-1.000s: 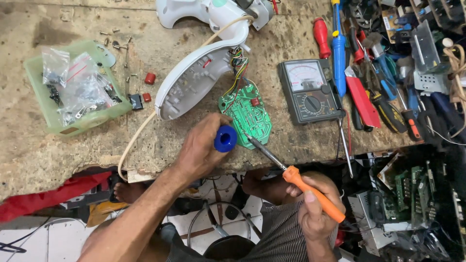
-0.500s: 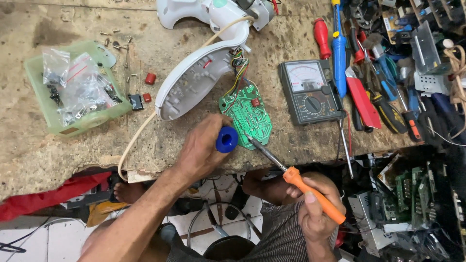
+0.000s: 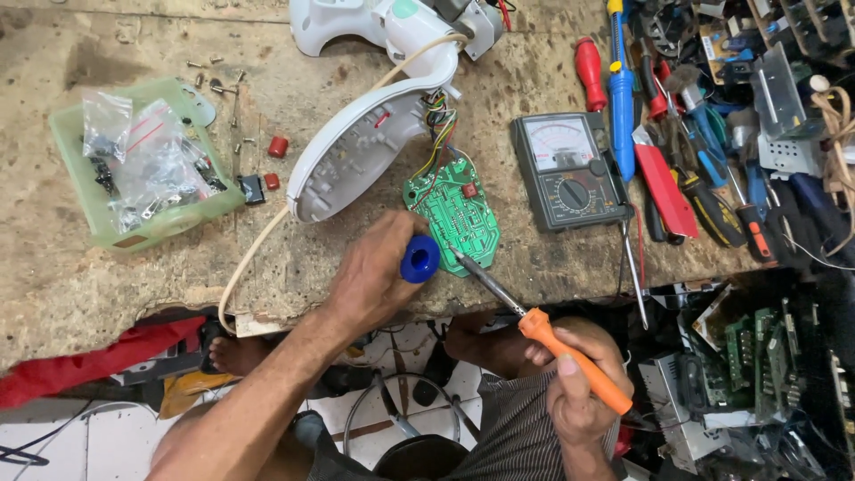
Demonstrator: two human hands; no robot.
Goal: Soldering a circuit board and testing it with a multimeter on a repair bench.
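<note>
Nearest the camera, the right hand [image 3: 583,387] is closed around the orange handle of a soldering iron [image 3: 534,322], whose metal tip slants up and left to the lower edge of the green board [image 3: 454,214]. The left hand [image 3: 374,272] grips a blue spool [image 3: 420,258] just beside that same edge, close to the iron's tip. The board lies flat near the front of the bench [image 3: 107,285], tied by coloured wires [image 3: 438,134] to a white shell [image 3: 356,151] that rests upside down above it. A cream cord [image 3: 254,258] runs from under the shell down over the bench edge.

Right of the board sits a grey meter [image 3: 565,169] with a dial; its probes hang off the bench. Beyond it lies a heap of tools [image 3: 677,142]: screwdrivers with red, blue and yellow handles.

On the left stands a pale green tray [image 3: 71,169], holding clear plastic bags [image 3: 147,160] of small dark and metal parts. Just right of the tray lie two small red caps [image 3: 278,147] and a black part [image 3: 252,189]; loose screws [image 3: 214,76] are scattered behind it. Farthest back, another white housing [image 3: 338,22] lies at the bench's far edge.
</note>
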